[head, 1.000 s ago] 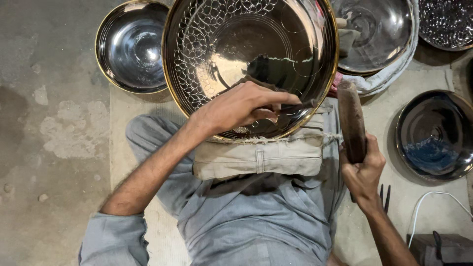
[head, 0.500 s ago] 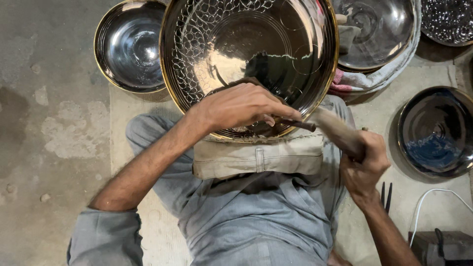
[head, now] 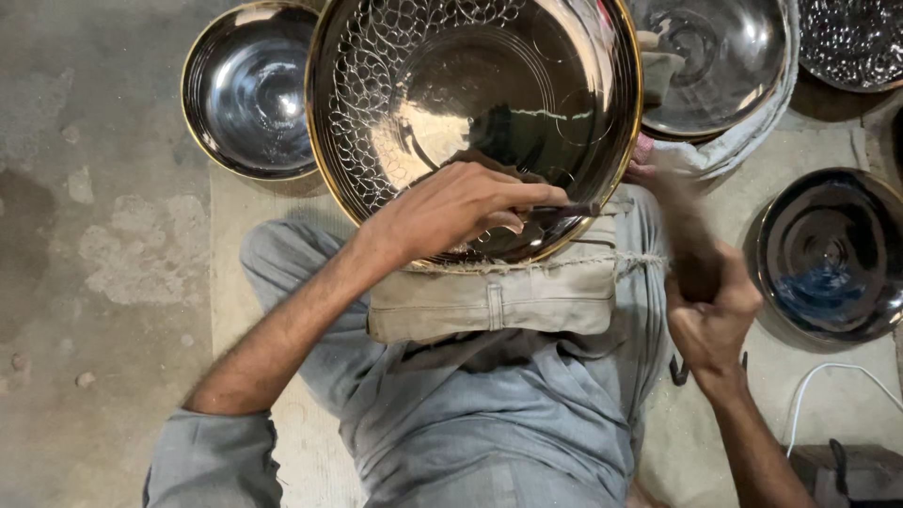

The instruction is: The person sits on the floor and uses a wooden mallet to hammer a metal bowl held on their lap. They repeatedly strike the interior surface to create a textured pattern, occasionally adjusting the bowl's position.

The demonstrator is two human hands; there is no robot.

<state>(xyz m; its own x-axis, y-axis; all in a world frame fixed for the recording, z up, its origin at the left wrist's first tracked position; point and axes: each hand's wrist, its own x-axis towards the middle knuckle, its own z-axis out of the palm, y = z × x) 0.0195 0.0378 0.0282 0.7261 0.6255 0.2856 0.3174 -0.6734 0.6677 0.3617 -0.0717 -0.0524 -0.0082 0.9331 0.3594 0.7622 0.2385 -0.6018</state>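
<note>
Left grip: the left hand [head: 451,212] is clenched around a thin dark punch tool [head: 564,211], held between the fingertips and the thumb.
Tool direction: the long axis of the punch tool lies almost level in the head view; the free end points away from the left grip, toward the person's right, and sits at the lower wall of the large bowl [head: 376,122].
Right grip: the right hand [head: 712,310] is clenched on a wooden mallet [head: 682,221]. The mallet is blurred; its long axis goes up from the right grip and leans a little toward the left grip, and its upper end is near the free end of the punch tool.
Large bowl: one, shiny metal with a gold rim and a net pattern on the side far from the right grip. It is just under the left grip, resting on a folded beige cloth [head: 489,301] on the lap.
Count of tools: one punch tool, one mallet.
Count of other bowls: four seen. One small bowl [head: 246,89] is beyond the left grip on the outer side; one dark bowl [head: 832,254] is just outside the right grip; two more bowls [head: 715,61] lie above the right grip, partly cut by the frame.
Floor: grey concrete floor [head: 85,235] is outside the left arm.
</note>
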